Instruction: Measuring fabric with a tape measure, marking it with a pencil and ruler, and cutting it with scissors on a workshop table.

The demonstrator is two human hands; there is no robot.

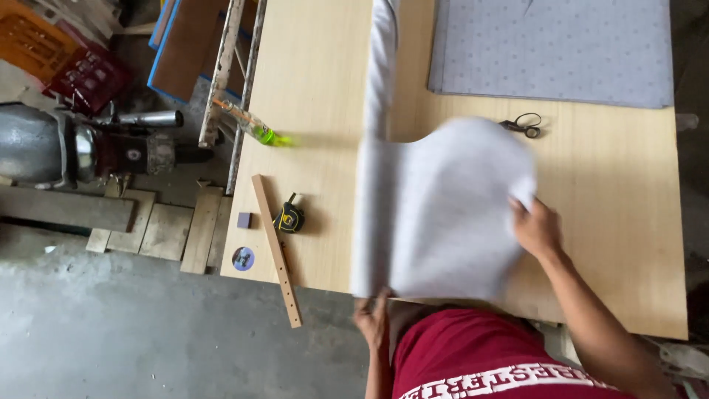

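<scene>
1. On the bench (325, 89), a grey sheet roll (443, 207) lies partly unrolled across the middle.
2. Right hand (538, 229) pinches the sheet's far corner, fingers closed on it.
3. Left hand (371, 319) grips the roll's end at the near edge, fingers curled.
4. Bottle (251, 125): contents unclear.
5. Scissors (524, 125), tape measure (289, 219) and wooden strip (275, 247) lie apart; bare wood right.

Pale grey sheet (443, 214), half-unrolled, blurred

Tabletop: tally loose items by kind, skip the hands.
Grey sheet material: 2, a roll being unrolled and a flat sheet
Scissors: 1
Tape measure: 1
Wooden strip with holes: 1
Green-tipped bottle: 1
Small purple block: 1
Round disc: 1
Total: 8
</scene>
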